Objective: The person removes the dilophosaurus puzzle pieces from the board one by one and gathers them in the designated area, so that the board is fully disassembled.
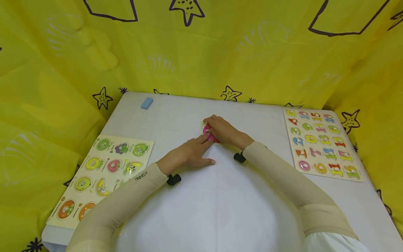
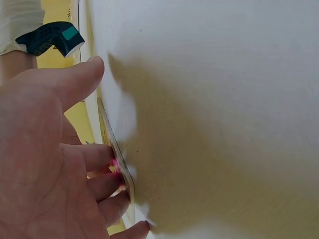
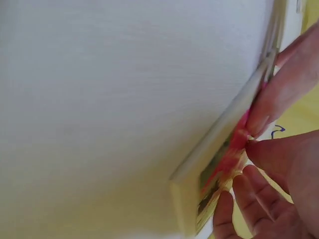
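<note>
While both hands meet over it, we see the small board [image 3: 217,139] mid-table.
We judge it sits there for easy reach, with the fruit board [image 1: 102,155] and number board [image 1: 315,131] off to either side. The left hand [image 1: 193,153] spreads wide, its nearly straight fingers touching the pink piece [image 1: 206,129], perhaps steadying it. The right hand [image 1: 224,130] bends narrowly over the small board; we cannot tell whether it pinches anything.
</note>
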A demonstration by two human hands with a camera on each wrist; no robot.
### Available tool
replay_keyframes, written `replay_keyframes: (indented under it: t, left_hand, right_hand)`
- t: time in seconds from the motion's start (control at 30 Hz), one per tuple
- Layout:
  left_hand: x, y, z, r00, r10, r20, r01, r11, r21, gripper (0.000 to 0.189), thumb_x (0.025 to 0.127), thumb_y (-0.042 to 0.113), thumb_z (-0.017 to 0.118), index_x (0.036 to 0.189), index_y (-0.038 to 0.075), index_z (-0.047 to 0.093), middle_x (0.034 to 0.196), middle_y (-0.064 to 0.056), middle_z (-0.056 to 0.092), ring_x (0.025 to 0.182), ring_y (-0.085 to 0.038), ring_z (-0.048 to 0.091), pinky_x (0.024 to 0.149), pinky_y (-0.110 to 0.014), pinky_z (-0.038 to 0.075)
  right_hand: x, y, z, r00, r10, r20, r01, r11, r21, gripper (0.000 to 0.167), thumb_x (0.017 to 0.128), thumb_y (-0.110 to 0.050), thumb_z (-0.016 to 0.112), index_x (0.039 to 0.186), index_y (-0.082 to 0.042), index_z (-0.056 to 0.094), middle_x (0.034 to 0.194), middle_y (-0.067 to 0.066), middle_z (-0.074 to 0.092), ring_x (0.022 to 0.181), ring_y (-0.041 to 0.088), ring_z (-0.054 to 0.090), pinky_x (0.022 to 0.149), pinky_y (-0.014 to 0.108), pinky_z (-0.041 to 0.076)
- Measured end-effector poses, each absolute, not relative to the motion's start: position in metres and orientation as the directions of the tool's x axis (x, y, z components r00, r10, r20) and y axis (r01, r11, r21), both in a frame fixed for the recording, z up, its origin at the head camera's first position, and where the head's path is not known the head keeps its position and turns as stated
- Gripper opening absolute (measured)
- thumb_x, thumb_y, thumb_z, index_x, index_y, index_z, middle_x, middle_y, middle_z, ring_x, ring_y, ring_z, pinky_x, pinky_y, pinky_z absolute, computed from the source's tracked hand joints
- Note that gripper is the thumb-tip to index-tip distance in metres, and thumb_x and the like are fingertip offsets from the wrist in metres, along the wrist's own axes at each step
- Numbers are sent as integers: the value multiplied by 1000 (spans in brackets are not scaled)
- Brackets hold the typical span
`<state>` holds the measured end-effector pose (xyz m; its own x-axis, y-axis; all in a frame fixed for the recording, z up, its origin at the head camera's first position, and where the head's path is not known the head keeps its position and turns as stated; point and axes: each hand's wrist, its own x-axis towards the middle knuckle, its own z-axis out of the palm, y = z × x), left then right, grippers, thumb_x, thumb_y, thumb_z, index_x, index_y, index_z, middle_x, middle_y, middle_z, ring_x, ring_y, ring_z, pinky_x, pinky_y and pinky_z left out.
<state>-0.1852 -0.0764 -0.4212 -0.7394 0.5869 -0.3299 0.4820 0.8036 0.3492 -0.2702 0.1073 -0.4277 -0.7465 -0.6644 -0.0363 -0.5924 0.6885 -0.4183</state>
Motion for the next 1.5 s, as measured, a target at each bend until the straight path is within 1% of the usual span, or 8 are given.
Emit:
replay_keyframes:
  t: [0.23,0.4,0.53,0.67,0.93,1.13,1.4,1.5]
  left_hand:
    - [-183,-77,-418,-740,590,-325,487,802,347,93,102,63,57,170,14,17,179,-5,4,164,-25,12,132,-49,19]
    - [-183,-77,-418,-738,589,-328,489,802,342,93,102,62,57,170,14,17,178,-6,6,164,-25,13,132,-48,20]
    - [-183,-78,-418,-738,591,-325,489,801,347,93,102,62,58,170,14,17,179,-5,6,164,-24,12,132,-48,19]
    - [-184,-78,-420,-738,591,-325,482,799,359,94,101,63,59,170,15,16,179,-4,3,165,-22,8,132,-48,18]
    - [-184,-79,-422,-738,595,-319,492,798,349,96,100,63,59,170,16,15,179,-3,3,165,-22,7,132,-49,19]
    - [-184,-79,-422,-737,596,-320,494,797,348,95,101,61,60,170,14,16,179,-5,3,165,-22,6,132,-50,19]
    - [-184,-79,-421,-736,594,-324,492,798,348,94,101,61,60,170,14,16,179,-5,4,165,-23,6,132,-49,18]
    - [-184,-79,-422,-735,596,-323,493,798,347,94,101,61,59,170,14,16,179,-5,4,165,-23,6,132,-49,18]
  right_hand:
    - [-275,106,-425,-747,-657,-103,-548,695,-465,44,106,-7,59,149,2,52,141,23,52,131,38,52,118,50,43]
    - [-277,103,-422,-754,-635,-166,-494,716,-493,41,107,-7,57,147,1,53,147,22,48,134,38,48,119,49,42]
    - [-280,101,-422,-760,-616,-204,-458,732,-505,40,105,-6,56,145,0,53,148,22,46,135,38,45,119,50,42]
    - [-282,100,-421,-766,-606,-217,-444,742,-502,40,105,-7,58,144,0,53,146,23,46,135,39,45,118,52,42]
    - [-281,97,-419,-773,-589,-235,-418,752,-509,41,107,-11,58,145,1,52,146,24,44,135,40,43,117,53,42]
    - [-280,98,-419,-781,-573,-248,-388,757,-526,40,107,-11,57,145,-2,51,144,25,44,134,40,45,116,55,43]
    - [-279,98,-418,-792,-551,-263,-351,763,-543,40,107,-11,57,146,-4,51,148,26,39,136,43,45,116,59,43]
    - [-279,98,-418,-792,-548,-269,-351,769,-535,40,106,-11,57,146,-5,51,148,26,41,135,43,46,115,60,43]
